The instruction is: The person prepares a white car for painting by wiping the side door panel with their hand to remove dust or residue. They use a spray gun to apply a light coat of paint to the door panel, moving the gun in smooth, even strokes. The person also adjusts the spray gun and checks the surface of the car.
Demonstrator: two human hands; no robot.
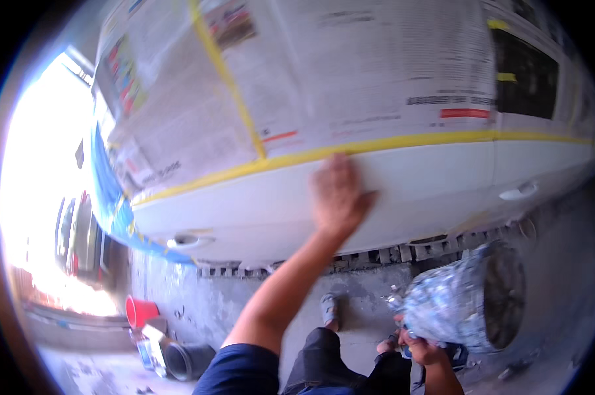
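My left hand (340,194) is stretched out against the white car door panel (409,178), slightly blurred, its thumb apart and its fingertips at the yellow masking tape (297,157). Above that tape, newspaper sheets (370,72) cover the upper part of the car. Low at the right, my right hand (426,349) is closed around something with a bit of blue showing. Small silvery parts (394,298) stick up just above that hand; what it grips is mostly hidden. Beside it is a large mottled blue-grey bin-like container (445,306) with a dark round opening.
Door handles (187,241) stand out from the panel. Blue plastic sheeting (110,191) wraps the car's left end. On the concrete floor (245,289) at left are a red bucket (141,311) and a dark bucket (187,361) on its side. A bright opening (41,151) lies beyond.
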